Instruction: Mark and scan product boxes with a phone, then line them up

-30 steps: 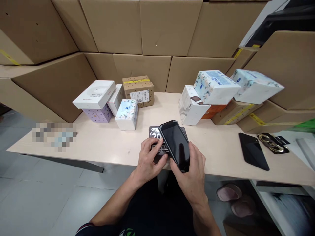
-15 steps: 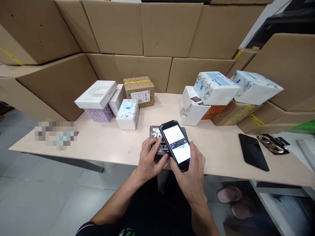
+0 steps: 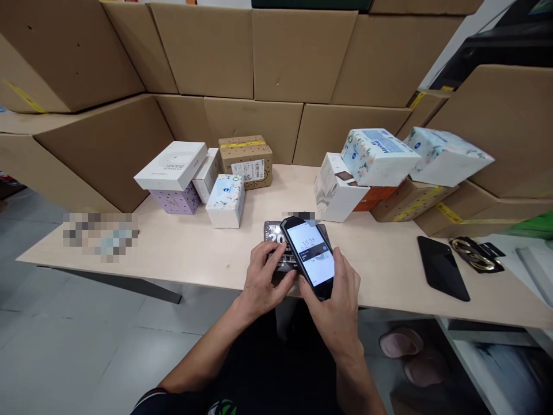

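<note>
My right hand (image 3: 337,300) grips a black handheld device (image 3: 311,256) with a lit white screen, held tilted just above the table's front edge. Under the device lies a dark grey package (image 3: 276,239) with white print, and my left hand (image 3: 263,282) has its fingers curled on that package's near edge. Both hands sit close together at the middle of the light wooden table (image 3: 194,253).
Small white and purple boxes (image 3: 173,173), a tissue pack (image 3: 225,199) and a brown carton (image 3: 246,161) stand back left. More tissue packs and boxes (image 3: 380,167) pile up at the right. A flat black pouch (image 3: 443,268) and scissors (image 3: 475,253) lie far right. Large cartons wall the back.
The device's screen was dark a second ago and is now lit. The hands have barely shifted.
</note>
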A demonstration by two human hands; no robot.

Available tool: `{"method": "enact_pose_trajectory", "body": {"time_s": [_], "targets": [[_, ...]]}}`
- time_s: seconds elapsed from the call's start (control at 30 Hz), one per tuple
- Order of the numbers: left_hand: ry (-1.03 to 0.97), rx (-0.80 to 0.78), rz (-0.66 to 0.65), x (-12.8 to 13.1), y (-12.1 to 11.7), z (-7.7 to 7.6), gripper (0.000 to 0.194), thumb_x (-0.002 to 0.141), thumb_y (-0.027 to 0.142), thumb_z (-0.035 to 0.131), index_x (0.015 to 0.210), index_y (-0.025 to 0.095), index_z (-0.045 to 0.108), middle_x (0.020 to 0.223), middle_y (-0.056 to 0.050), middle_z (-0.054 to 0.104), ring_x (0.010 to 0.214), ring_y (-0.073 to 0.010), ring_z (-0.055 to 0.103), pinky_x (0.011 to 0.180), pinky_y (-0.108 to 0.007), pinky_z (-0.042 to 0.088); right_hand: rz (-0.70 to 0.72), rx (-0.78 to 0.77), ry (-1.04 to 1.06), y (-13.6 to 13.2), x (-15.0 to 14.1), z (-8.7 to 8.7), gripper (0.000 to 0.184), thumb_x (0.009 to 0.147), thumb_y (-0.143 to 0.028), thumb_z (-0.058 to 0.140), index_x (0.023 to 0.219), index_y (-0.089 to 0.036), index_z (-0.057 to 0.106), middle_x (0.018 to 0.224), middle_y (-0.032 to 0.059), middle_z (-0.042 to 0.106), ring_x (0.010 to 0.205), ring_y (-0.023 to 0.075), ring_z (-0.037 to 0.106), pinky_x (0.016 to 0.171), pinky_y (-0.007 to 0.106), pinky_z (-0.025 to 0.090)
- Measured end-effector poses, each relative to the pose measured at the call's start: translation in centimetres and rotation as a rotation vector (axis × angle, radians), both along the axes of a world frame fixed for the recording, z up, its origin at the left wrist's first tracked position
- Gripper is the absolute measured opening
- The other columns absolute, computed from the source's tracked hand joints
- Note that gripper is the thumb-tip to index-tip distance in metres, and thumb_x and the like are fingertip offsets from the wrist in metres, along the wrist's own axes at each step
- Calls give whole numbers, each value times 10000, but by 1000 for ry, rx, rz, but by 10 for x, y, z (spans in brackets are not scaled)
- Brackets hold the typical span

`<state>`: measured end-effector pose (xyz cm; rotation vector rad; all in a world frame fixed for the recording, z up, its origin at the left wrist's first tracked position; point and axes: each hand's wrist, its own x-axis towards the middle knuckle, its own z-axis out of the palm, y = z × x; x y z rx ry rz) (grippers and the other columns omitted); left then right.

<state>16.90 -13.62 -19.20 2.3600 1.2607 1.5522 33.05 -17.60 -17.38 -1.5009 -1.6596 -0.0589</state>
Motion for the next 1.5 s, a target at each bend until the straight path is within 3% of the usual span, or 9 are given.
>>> {"method": "enact_pose_trajectory", "body": {"time_s": [0.23,0.47,0.63,0.8,0.9,1.03,1.27,1.37,1.5], "targets": [[20,1,10,-1,0,0,584,869,230,654,1414,211,446,1270,-133,525,1233,-273,499,1057,-479,467,-17,35,4,2,5,-2,845,853,-392,670,1547,-219,220,1403,187,493,1283,324,472,1017,548,449],[129,44,22,-7,-1,1,399,878,243,672,1263,210,573,1222,-124,572,1241,-282,523,1047,-485,504,-286,56,-18,7,59,-12,851,836,-503,645,1516,-106,321,1388,259,511,1266,388,491,1042,592,380],[197,118,79,-11,1,-2,379,862,264,702,1221,190,604,1197,-131,597,1215,-285,553,1002,-460,546,-439,-85,-30,6,101,-24,870,825,-597,556,1462,-27,399,1314,304,543,1210,431,512,1014,621,362],[270,178,199,-17,12,3,344,859,297,709,1178,188,640,1121,-122,638,1134,-275,602,951,-424,560,-480,-219,-62,9,117,-33,855,816,-618,511,1420,-14,453,1226,300,566,1148,439,518,977,625,371],[327,196,270,-19,22,15,273,881,327,682,1112,181,672,1035,-99,683,1020,-245,639,883,-372,555,-484,-234,-100,12,119,-37,783,843,-611,483,1387,-48,502,1231,291,552,1158,441,494,961,645,366],[436,133,396,-16,39,43,253,948,409,568,1010,207,707,906,-58,714,846,-212,656,722,-322,495,-505,-177,-188,14,112,-32,740,866,-662,464,1352,-110,553,1422,290,426,1308,493,347,989,723,291],[523,-353,697,-6,90,115,413,1011,435,361,1052,178,682,925,-125,681,757,-264,651,674,-359,450,-187,-20,-98,16,88,-22,545,932,-510,515,1335,-144,557,1294,187,610,1230,315,545,1047,536,423],[496,-381,595,-16,104,127,400,1000,449,383,1171,216,660,1044,-137,650,885,-297,635,762,-423,478,-204,-18,-71,15,88,-24,490,939,-474,524,1277,-127,602,1257,187,638,1202,313,573,1022,527,459],[626,-228,349,-32,103,113,421,901,442,584,1304,321,598,1256,-132,551,1065,-339,538,874,-481,464,-245,49,-58,16,94,-28,416,938,-422,548,1217,-129,642,1217,173,668,1159,298,607,1014,504,475]]}}
